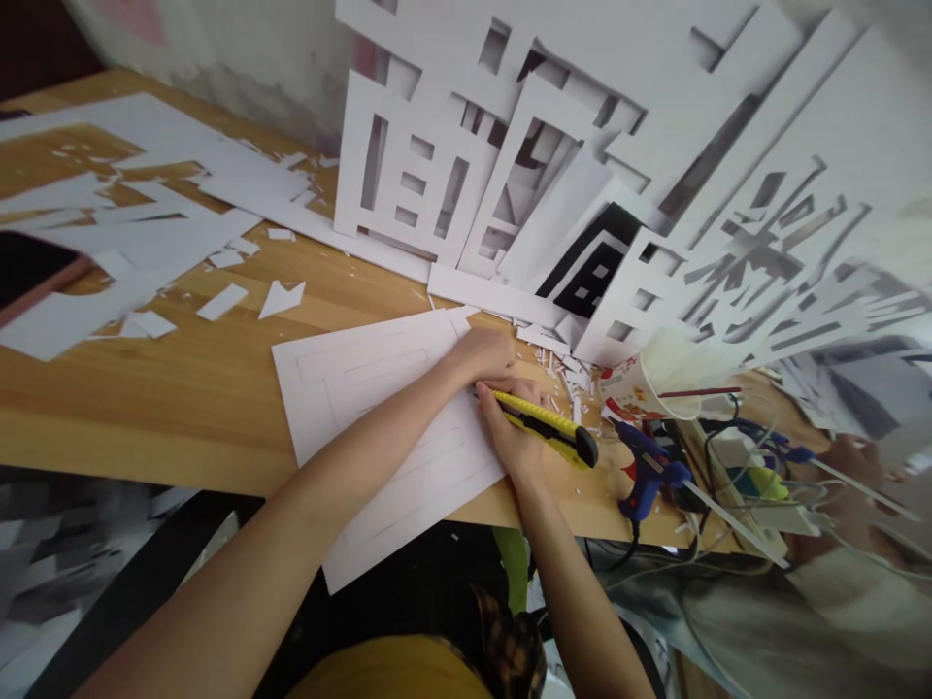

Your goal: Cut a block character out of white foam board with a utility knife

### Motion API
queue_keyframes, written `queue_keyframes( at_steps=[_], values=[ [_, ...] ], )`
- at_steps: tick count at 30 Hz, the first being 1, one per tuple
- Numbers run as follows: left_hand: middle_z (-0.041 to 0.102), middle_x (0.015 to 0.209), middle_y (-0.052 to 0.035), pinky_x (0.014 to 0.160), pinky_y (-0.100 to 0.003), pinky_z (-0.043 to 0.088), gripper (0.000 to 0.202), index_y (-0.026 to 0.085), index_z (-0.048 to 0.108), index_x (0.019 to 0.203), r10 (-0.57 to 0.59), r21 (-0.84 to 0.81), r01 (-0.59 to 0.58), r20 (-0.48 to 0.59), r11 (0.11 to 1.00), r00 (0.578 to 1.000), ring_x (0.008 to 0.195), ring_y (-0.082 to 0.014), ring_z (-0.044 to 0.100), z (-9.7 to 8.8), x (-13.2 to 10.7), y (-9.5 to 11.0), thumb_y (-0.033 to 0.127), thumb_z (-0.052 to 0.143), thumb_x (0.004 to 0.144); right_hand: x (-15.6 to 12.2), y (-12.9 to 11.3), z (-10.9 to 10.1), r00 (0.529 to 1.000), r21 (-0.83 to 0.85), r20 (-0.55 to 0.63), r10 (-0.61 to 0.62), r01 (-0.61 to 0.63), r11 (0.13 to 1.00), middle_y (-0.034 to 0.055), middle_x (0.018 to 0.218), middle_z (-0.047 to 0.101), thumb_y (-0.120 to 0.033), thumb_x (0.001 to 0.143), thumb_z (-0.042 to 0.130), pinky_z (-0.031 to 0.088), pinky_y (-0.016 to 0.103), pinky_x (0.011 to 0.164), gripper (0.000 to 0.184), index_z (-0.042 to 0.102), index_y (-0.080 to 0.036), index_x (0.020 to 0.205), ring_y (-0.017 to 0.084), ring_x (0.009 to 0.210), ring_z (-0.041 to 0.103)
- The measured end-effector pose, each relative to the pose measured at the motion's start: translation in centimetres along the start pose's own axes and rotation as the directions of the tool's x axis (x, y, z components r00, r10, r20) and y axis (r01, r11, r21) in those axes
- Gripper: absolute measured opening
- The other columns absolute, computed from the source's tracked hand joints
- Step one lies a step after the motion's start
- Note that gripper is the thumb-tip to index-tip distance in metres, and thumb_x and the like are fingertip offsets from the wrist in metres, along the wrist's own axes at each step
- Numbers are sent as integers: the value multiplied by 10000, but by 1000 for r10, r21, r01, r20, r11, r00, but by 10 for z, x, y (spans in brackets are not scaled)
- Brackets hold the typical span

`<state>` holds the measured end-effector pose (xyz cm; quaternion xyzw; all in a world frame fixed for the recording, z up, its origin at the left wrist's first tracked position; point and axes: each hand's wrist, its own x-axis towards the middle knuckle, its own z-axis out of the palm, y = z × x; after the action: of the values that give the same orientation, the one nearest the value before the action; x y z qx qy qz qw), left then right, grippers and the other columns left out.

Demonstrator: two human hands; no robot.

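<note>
Worktop: the wood [182, 417] carries my cutting, with the sheet I'm working on lying near its front edge.
Standing panels: white cut-out panels [397, 160] lean along the back, strokes and windows already cut through; I judge those done.
Marked sheet: the white drawn-on sheet [437, 466] lies under my arms, a corner overhanging the front edge. Faint outlines cover it, and no cut-through opening shows in the part I can see, so most of it looks left to cut.
Left hand: mine [489, 351] bears on the sheet's far right part, fingers curled in; I can't tell if they pinch anything.
Right hand: my fingers [489, 403] grasp the knife, just beside my left.
Yellow utility knife: slanting in my right hand [518, 451], the knife [549, 424] points toward the sheet; whether its blade bites, I can't tell.
Offcuts: small white scraps [282, 301] lie about, leavings of finished cuts, I'd say.
</note>
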<state>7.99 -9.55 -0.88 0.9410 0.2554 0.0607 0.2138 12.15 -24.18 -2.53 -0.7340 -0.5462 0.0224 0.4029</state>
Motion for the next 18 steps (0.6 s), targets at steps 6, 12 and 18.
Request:
queue_keyframes(
  at_steps=[6, 12, 18],
  values=[
    [772, 889, -184, 688, -339, 450, 351, 96, 809, 908, 13, -7, -13, -8, 1000, 1000, 840, -282, 697, 0, -1, -1, 293, 521, 879, 0, 0, -3, 997, -53, 39, -64, 66, 996, 4, 848, 706, -461, 922, 647, 369, 463, 973, 233, 710, -255, 830, 210, 878, 607],
    [770, 858, -164, 642, -335, 417, 312, 107, 805, 884, 43, -30, -43, 4, 999, 999, 791, -261, 678, 0, -1, -3, 257, 534, 850, 1, 1, -7, 993, -3, 90, -82, 82, 997, 11, 865, 687, -450, 937, 617, 420, 438, 890, 246, 679, -244, 818, 216, 877, 592],
    [767, 860, -177, 633, -342, 413, 326, 96, 802, 871, 61, -10, -61, -18, 998, 998, 787, -272, 680, 2, -2, -4, 263, 523, 853, -8, 3, -12, 990, 25, 52, -128, 127, 992, 2, 842, 658, -414, 921, 645, 429, 415, 842, 200, 658, -255, 799, 209, 865, 582]
  ],
)
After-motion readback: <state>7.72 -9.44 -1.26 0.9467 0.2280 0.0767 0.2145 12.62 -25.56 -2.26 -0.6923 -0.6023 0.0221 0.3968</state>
